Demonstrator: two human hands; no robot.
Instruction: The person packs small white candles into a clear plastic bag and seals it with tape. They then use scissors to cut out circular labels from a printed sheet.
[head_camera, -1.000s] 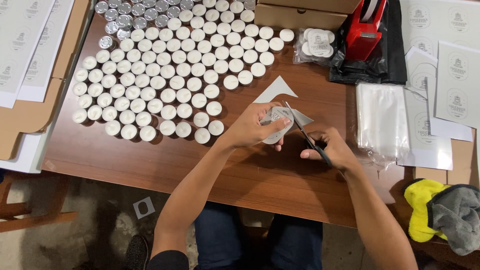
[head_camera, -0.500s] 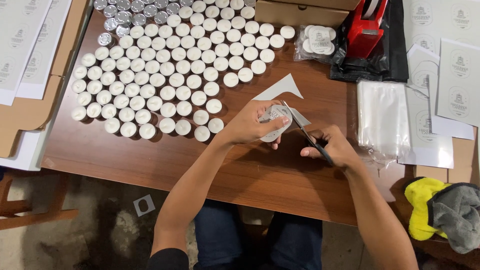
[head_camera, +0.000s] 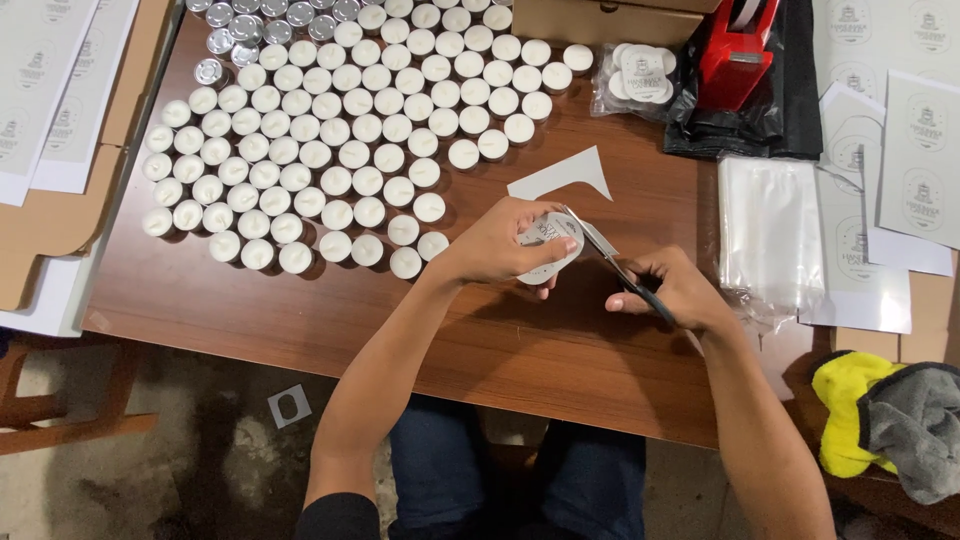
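Head view, person seated. Both forearms bare from elbow to wrist; no watch, band or ring visible on either. Left hand and right hand ungloved; fingernails short, as far as can be made out. Left upper arm: edge of a black short sleeve shows at the bottom of the frame, plain, no print seen. Right upper arm runs out of frame at the lower right; sleeve not seen there. Legs: dark blue trousers, denim by the look of the weave and seams, both thighs visible below the table edge. Feet and footwear not visible. No other markings seen.
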